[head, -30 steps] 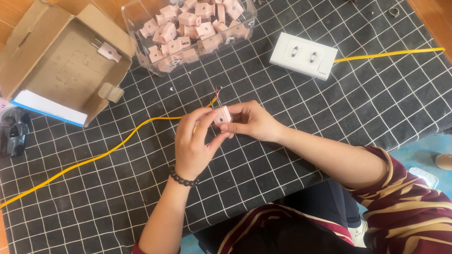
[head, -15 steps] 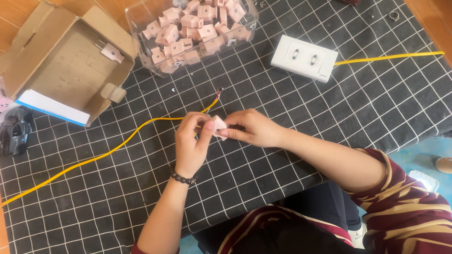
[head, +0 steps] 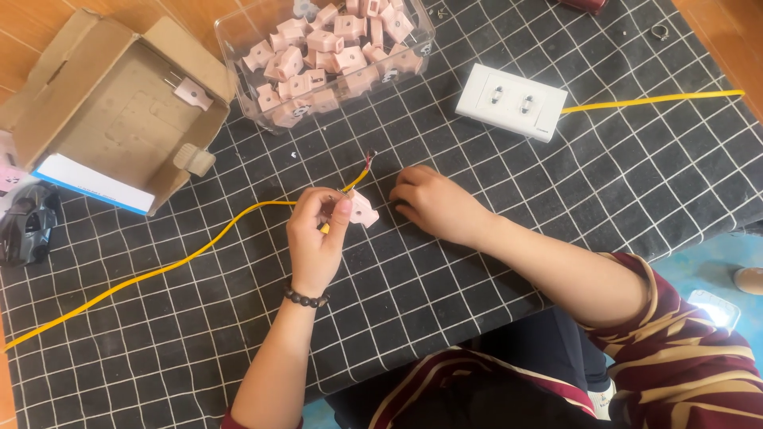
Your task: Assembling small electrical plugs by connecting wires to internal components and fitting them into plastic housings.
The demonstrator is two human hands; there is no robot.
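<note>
- Pinching a small pink plug housing point(head: 363, 208) between thumb and fingertips, the left hand point(head: 316, 238) is raised a little over the black gridded mat point(head: 493, 318); its fingers are closed on the housing and on the yellow cable point(head: 171, 266) that runs through the same grip.
- The cable's stripped end point(head: 369, 160), with red and dark strands showing, pokes up just beyond the housing, between the two hands.
- The right hand point(head: 433, 202) rests knuckles-up on the mat just beside the housing, not touching it; its fingers are curled under, and whether they hold anything cannot be told.
- From the left hand the yellow cable trails away across the mat toward the lower left edge.
- A clear plastic tub point(head: 238, 48) heaped with matching pink housings stands at the top of the mat, well apart from the hands.
- A white double wall socket point(head: 513, 102) lies to the right of the tub, with a second yellow cable point(head: 652, 99) leading off to the right.
- An open cardboard box point(head: 95, 111) sits at the upper left with one pink plug point(head: 192, 93) inside.
- A beaded bracelet point(head: 305, 299) circles the left wrist.
</note>
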